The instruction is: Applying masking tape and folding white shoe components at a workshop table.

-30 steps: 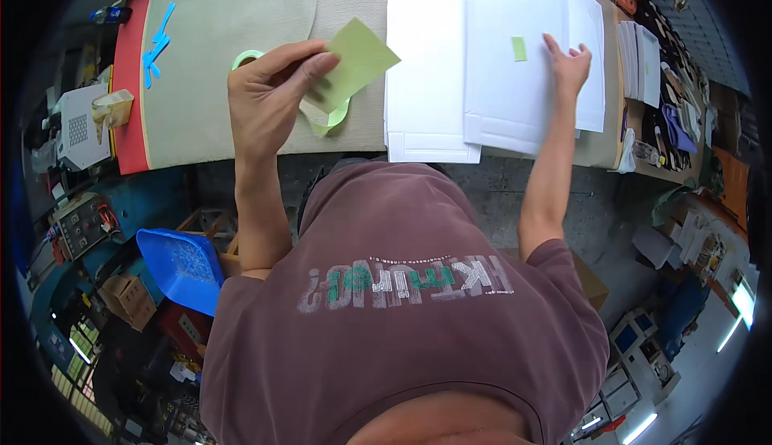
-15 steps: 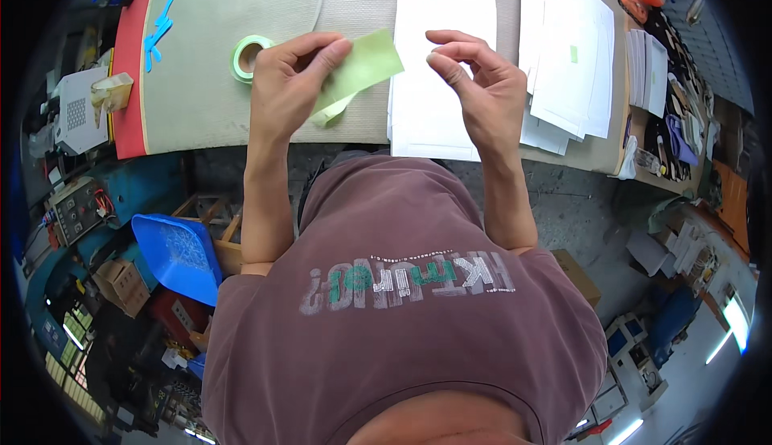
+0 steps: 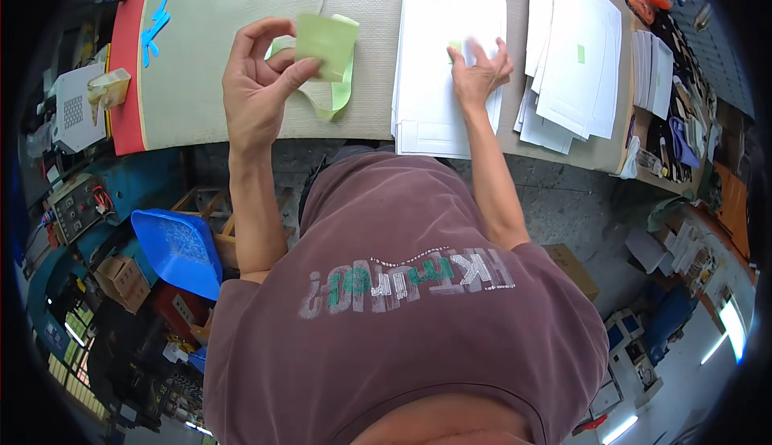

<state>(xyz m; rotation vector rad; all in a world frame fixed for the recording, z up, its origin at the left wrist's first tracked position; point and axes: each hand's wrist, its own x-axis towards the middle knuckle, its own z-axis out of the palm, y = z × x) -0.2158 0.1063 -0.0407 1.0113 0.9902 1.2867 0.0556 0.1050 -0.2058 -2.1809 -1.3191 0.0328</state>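
My left hand (image 3: 256, 83) is closed, pinching a pale green strip of tape (image 3: 328, 41) between thumb and fingers above the table. A loose length of the strip curls beneath it, and part of its roll seems to show behind my fingers. My right hand (image 3: 480, 77) is on a stack of white sheets (image 3: 434, 115) in front of me, fingers apart and the index finger smeared by motion. At its thumb tip, a small green sticker piece (image 3: 455, 45) lies on the top sheet.
A second pile of white sheets (image 3: 595, 83), with a small green piece on top, lies to the right. Blue strips (image 3: 157, 31) lie on the table (image 3: 201, 83) at far left, near its red edge. A blue plastic seat (image 3: 177, 248) stands below left.
My right hand has moved forward and down onto the white stack, where a small green piece now shows. My left hand has shifted left and lifted the green strip, turning it.
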